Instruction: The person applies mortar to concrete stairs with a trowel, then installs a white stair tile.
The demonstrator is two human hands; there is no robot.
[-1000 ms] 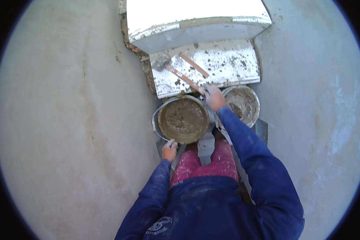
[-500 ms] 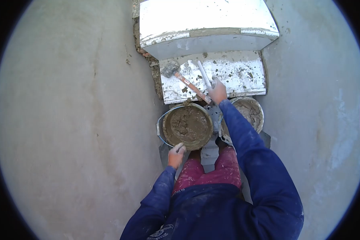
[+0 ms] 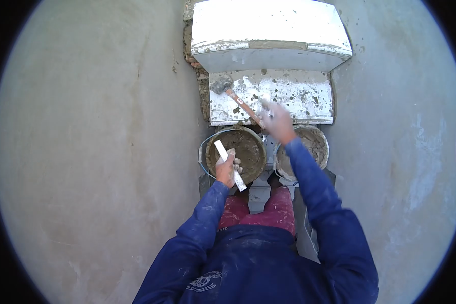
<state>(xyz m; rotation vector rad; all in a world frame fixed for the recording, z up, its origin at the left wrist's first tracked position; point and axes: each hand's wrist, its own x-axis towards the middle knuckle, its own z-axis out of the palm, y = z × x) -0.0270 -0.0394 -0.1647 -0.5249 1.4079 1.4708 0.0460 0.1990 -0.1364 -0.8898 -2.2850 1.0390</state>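
Note:
My left hand is closed around a flat white bar and hovers over the left bucket, which contains wet brown mortar. The bar slants across my palm, its lower end pointing toward my legs. My right hand is slightly blurred, its fingers apart and nothing held in them. It is beside the lower end of the handle of a mortar-caked mallet. That mallet lies on the white lower step, its grey head toward the upper left.
A second bucket of greyish mortar stands under my right forearm. Behind the lower step rises a higher white step. Plastered walls flank both sides, and broken masonry shows along the steps' left edge. Mortar crumbs dot the lower step.
The white bar has passed from my right hand to my left, which moved up over the left bucket. My right hand has let go and opened near the mallet handle. The view shifted slightly.

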